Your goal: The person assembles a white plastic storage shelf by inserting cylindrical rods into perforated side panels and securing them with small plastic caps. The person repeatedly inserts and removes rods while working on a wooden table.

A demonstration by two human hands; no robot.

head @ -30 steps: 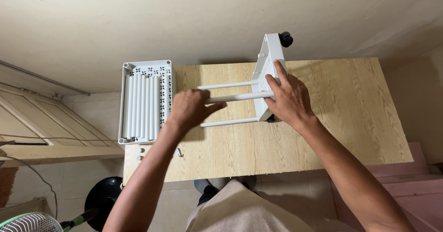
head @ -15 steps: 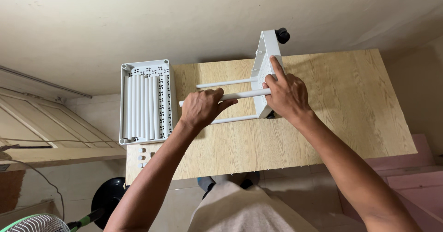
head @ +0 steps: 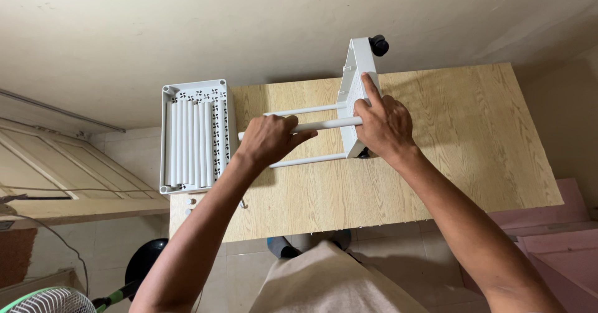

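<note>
A white perforated plastic shelf tray (head: 352, 95) lies on its side on the wooden table (head: 461, 145), black caster wheel (head: 377, 44) at its far corner. Three white tubes stick out of it toward the left. My left hand (head: 269, 140) is wrapped around the middle white tube (head: 327, 125). My right hand (head: 384, 126) presses on the tray, index finger stretched along its edge. The far tube (head: 302, 110) and near tube (head: 308, 160) are free of my hands.
A second white tray (head: 196, 135) holding several loose white tubes sits at the table's left end. Small white fittings (head: 190, 202) lie at the near left corner. A fan (head: 43, 300) and a black round base (head: 144, 260) stand on the floor lower left.
My left hand shifted along the middle tube, whose left end came to stick out past my fist. The tray tilted slightly further away under my right hand.
</note>
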